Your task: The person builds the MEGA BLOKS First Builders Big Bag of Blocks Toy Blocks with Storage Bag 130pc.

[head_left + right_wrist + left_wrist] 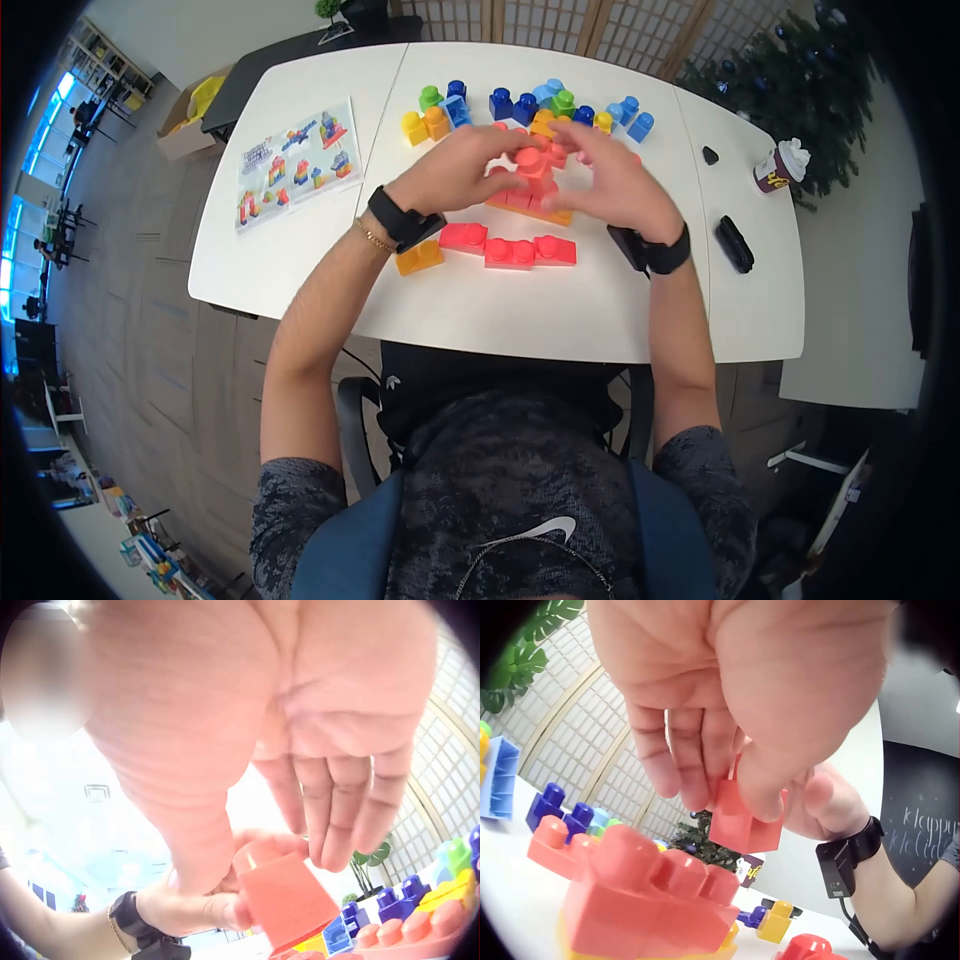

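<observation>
My left hand point(455, 168) pinches a small red building block point(744, 829) between its thumb and fingers. Just to the right, my right hand point(622, 188) is held with fingers extended; in the left wrist view its thumb is apart from the block. The right wrist view shows the block's flat side with the left thumb against it. Under the hands stands a build of red blocks point(649, 907) with studs on top, on a yellow-orange layer point(530, 212). My hands partly hide this build in the head view.
Nearer me lie several red blocks point(510, 254) and an orange block point(420, 258). Behind the hands are several blue blocks point(512, 106), green and yellow ones. A picture sheet point(297, 165) lies left; a glasses case point(734, 244) and a cup point(778, 170) are right.
</observation>
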{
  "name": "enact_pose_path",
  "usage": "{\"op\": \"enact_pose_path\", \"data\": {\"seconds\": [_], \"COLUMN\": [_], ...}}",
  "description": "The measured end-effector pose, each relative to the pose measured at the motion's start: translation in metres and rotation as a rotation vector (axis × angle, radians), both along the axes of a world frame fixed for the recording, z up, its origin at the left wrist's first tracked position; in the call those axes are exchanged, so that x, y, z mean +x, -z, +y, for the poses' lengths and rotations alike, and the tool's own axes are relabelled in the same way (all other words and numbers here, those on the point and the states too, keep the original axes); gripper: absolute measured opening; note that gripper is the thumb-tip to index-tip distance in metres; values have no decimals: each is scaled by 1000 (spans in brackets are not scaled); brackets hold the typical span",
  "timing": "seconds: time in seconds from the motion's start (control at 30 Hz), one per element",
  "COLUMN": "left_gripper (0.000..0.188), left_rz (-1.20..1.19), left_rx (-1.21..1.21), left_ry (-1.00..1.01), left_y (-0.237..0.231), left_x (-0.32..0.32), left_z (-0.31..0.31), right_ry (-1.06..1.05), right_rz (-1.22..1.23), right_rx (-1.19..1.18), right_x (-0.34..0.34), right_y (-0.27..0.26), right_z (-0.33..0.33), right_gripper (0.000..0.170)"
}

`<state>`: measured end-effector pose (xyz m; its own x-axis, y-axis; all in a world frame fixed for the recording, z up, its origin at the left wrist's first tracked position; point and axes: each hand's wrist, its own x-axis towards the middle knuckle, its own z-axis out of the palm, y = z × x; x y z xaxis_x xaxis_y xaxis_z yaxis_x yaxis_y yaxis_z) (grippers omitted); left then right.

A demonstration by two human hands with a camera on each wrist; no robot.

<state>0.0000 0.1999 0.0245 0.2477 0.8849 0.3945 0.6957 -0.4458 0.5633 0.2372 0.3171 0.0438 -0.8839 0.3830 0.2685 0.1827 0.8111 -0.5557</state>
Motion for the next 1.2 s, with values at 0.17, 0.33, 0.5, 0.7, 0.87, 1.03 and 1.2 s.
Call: {"op": "enact_pose_path", "data": {"seconds": [0.17, 0.33, 0.5, 0.7, 0.87, 1.03, 1.2], "left_gripper": [72, 107, 126, 140, 130, 82, 73], "left_rz": [-5, 178, 159, 225, 446, 485, 545], "left_rx": [109, 13, -269, -239, -223, -79, -51], "left_ry": [42, -26, 26, 39, 6, -9, -35], "left_y": [-12, 1, 28, 22, 20, 38, 44], "left_x": [26, 7, 7, 1, 3, 3, 2], "left_z": [12, -10, -27, -34, -46, -18, -13], "right_ry": [32, 109, 92, -22, -118, -75, -73], "right_rz": [142, 134, -40, -131, 0, 6, 16], "right_rx": [-78, -62, -22, -81, 32, 81, 107], "right_x": [10, 38, 34, 26, 22, 9, 8], "right_y": [-16, 8, 55, 62, 44, 65, 62], "right_z": [-11, -7, -16, -5, -30, -23, -23], "right_gripper": [70, 61, 47, 76, 101, 84, 85]}}
